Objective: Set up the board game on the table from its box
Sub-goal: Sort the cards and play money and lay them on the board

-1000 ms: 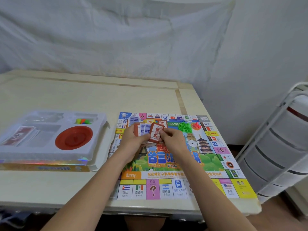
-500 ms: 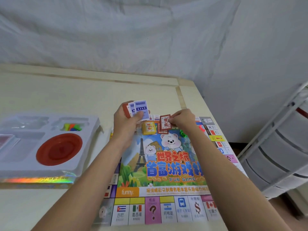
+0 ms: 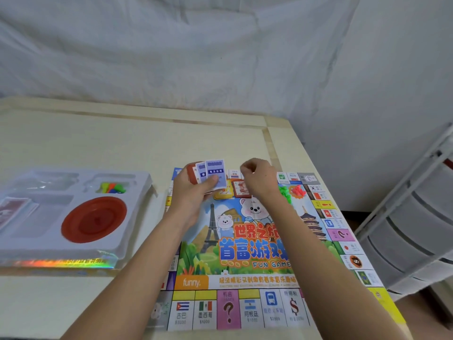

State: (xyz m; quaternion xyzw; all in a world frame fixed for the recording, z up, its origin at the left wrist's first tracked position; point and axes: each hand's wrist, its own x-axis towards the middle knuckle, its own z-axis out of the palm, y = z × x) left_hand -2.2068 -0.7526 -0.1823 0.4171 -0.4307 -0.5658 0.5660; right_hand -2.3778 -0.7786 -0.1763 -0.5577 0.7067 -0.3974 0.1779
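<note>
A pale tabletop (image 3: 137, 143) is backed by a draped white cloth (image 3: 171, 50). A white drawer unit (image 3: 416, 231) is seen off its right edge. The game board (image 3: 257, 261) is laid flat on the right part of the tabletop, with its printed face up and its near edge close to the tabletop's near edge. The box (image 3: 61, 263) is placed well to the left of the board, apart from it; a white plastic insert tray (image 3: 137, 192) is seated in it. A red round dish (image 3: 94, 219) is held in the tray's front compartment, and a cluster of coloured pawns (image 3: 113, 188) in a rear compartment. A stack of paper notes (image 3: 12, 212) is partly visible at the tray's left end.

A fan of small cards (image 3: 215, 173) is gripped in the left hand (image 3: 193, 192) above the board's far edge, the thumb pressed across the front card. The right hand (image 3: 259, 177) is held just beside it, its fingers (image 3: 247, 168) curled inward; whether anything is pinched cannot be told. A red-backed card pile (image 3: 241, 188) and a yellow card pile (image 3: 223, 192) are set on the board beneath the hands. Green pieces (image 3: 285, 192) and red pieces (image 3: 297, 190) are heaped on the board right of the right wrist.
</note>
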